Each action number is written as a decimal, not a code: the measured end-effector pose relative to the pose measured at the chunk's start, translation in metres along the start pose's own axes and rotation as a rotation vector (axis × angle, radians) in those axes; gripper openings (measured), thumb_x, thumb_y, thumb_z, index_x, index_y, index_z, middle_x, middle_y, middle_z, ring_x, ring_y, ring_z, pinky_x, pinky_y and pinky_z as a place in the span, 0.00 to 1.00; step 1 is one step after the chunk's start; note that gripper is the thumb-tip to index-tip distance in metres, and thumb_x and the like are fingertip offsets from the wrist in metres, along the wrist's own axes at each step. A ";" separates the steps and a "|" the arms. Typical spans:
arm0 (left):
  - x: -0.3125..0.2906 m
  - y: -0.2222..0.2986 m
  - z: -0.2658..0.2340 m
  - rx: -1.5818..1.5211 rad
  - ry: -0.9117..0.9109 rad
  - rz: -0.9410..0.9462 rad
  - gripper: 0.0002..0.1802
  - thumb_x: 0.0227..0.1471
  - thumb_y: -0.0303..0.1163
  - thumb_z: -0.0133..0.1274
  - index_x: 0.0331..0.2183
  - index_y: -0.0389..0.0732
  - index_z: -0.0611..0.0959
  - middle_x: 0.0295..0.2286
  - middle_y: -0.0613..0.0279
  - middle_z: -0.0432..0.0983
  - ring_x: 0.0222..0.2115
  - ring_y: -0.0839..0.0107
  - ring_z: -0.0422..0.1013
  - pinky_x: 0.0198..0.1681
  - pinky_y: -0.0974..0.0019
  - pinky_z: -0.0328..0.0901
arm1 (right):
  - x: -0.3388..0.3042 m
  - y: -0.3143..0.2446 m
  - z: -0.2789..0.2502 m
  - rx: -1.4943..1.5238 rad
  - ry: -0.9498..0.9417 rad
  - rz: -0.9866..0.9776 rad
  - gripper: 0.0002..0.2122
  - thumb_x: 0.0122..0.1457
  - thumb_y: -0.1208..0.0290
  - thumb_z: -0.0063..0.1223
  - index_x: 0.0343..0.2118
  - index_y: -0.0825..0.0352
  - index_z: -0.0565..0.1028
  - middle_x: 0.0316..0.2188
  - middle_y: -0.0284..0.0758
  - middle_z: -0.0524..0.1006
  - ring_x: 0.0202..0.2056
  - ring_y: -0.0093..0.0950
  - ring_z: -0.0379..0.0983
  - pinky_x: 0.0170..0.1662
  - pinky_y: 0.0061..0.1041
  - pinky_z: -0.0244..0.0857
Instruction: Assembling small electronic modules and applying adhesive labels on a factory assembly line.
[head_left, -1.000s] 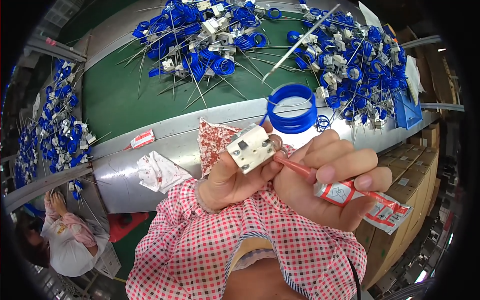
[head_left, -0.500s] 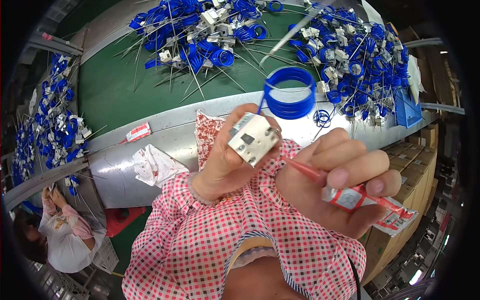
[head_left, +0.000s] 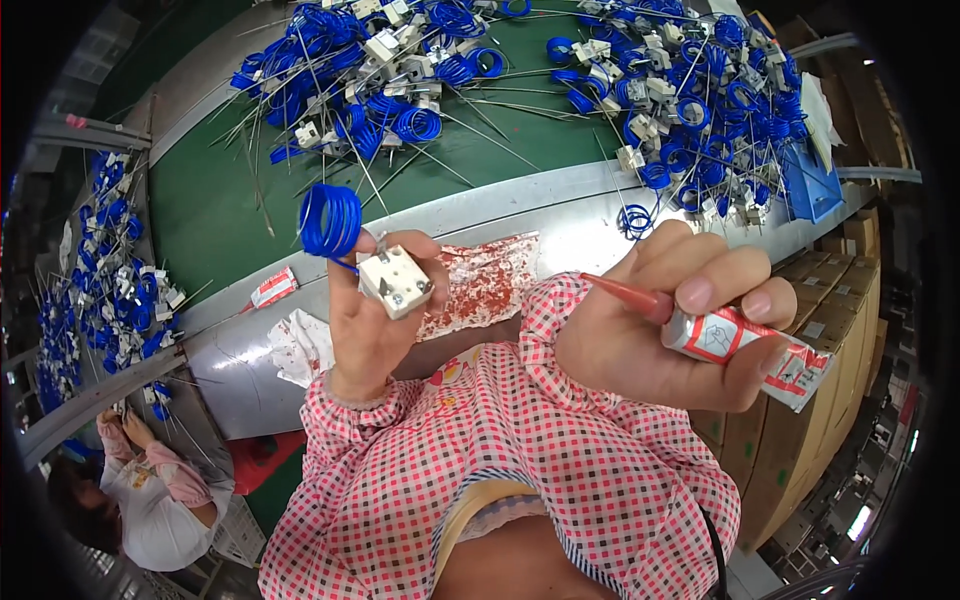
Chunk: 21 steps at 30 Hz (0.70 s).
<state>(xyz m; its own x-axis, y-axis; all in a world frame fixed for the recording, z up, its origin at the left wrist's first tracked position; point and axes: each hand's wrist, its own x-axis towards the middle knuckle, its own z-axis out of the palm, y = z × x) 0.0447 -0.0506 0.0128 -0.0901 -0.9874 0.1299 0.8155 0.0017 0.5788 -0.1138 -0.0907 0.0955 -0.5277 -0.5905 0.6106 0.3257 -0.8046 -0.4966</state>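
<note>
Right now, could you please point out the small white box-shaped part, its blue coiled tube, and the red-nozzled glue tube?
small white box-shaped part (head_left: 396, 282), head view, on its front face.
blue coiled tube (head_left: 330, 220), head view, on the coil's loops.
red-nozzled glue tube (head_left: 722, 337), head view, on its white body.

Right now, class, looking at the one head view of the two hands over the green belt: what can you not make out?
- Nozzle tip of the crumpled red-and-white glue tube: hidden behind the right hand.
- Underside of the small white square metal block: covered by the left hand.
- Blue coiled tube: its joint to the block is too small to see.
- Far pile of blue coils: cut off by the rim.
</note>
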 end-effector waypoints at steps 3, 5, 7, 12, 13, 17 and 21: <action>-0.004 0.002 -0.009 0.121 -0.004 0.080 0.30 0.44 0.33 0.55 0.47 0.48 0.58 0.42 0.52 0.64 0.33 0.63 0.67 0.32 0.68 0.63 | -0.017 0.013 -0.017 -0.118 -0.042 0.033 0.13 0.55 0.59 0.37 0.26 0.64 0.61 0.16 0.34 0.67 0.09 0.18 0.52 0.14 0.17 0.47; -0.006 0.006 -0.019 0.545 0.032 0.133 0.33 0.42 0.26 0.54 0.48 0.42 0.56 0.40 0.53 0.66 0.36 0.64 0.67 0.37 0.68 0.63 | -0.037 0.024 -0.044 -0.364 -0.183 0.121 0.11 0.53 0.62 0.39 0.27 0.66 0.60 0.19 0.38 0.69 0.12 0.22 0.58 0.16 0.18 0.54; -0.008 0.008 -0.015 0.831 0.096 -0.128 0.22 0.41 0.18 0.51 0.42 0.38 0.67 0.39 0.55 0.69 0.42 0.67 0.65 0.45 0.69 0.59 | -0.063 0.027 -0.083 -0.528 -0.351 0.327 0.07 0.51 0.71 0.42 0.29 0.68 0.60 0.24 0.42 0.71 0.21 0.25 0.66 0.26 0.18 0.61; -0.035 -0.040 -0.071 0.942 0.042 -0.099 0.16 0.42 0.19 0.51 0.37 0.37 0.71 0.40 0.56 0.69 0.43 0.67 0.64 0.47 0.69 0.56 | -0.111 0.025 -0.123 -0.742 -0.675 0.600 0.06 0.47 0.81 0.50 0.29 0.70 0.68 0.31 0.41 0.72 0.31 0.30 0.70 0.35 0.23 0.64; -0.038 -0.044 -0.076 0.939 0.041 -0.105 0.16 0.42 0.19 0.51 0.37 0.37 0.71 0.40 0.56 0.69 0.43 0.67 0.64 0.47 0.69 0.56 | -0.116 0.029 -0.125 -0.746 -0.773 0.523 0.08 0.45 0.80 0.52 0.30 0.69 0.69 0.32 0.41 0.72 0.34 0.31 0.70 0.36 0.24 0.65; -0.041 -0.050 -0.091 0.995 0.096 -0.126 0.17 0.42 0.19 0.51 0.38 0.36 0.71 0.39 0.57 0.69 0.43 0.68 0.64 0.48 0.70 0.55 | -0.132 0.042 -0.133 -0.707 -1.025 0.382 0.13 0.43 0.76 0.57 0.34 0.68 0.70 0.35 0.40 0.70 0.36 0.37 0.68 0.37 0.28 0.65; -0.039 -0.048 -0.094 0.998 0.143 -0.174 0.18 0.44 0.22 0.51 0.40 0.38 0.69 0.40 0.58 0.68 0.44 0.69 0.62 0.49 0.69 0.54 | -0.131 0.043 -0.141 -0.722 -1.240 0.406 0.13 0.43 0.77 0.56 0.34 0.68 0.70 0.39 0.39 0.70 0.39 0.36 0.68 0.40 0.29 0.64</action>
<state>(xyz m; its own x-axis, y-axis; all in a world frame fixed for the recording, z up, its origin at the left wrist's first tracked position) 0.0625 -0.0269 -0.0954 -0.0393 -0.9960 -0.0799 -0.0562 -0.0777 0.9954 -0.1414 -0.0390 -0.0925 0.6087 -0.7356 0.2974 -0.3615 -0.5908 -0.7213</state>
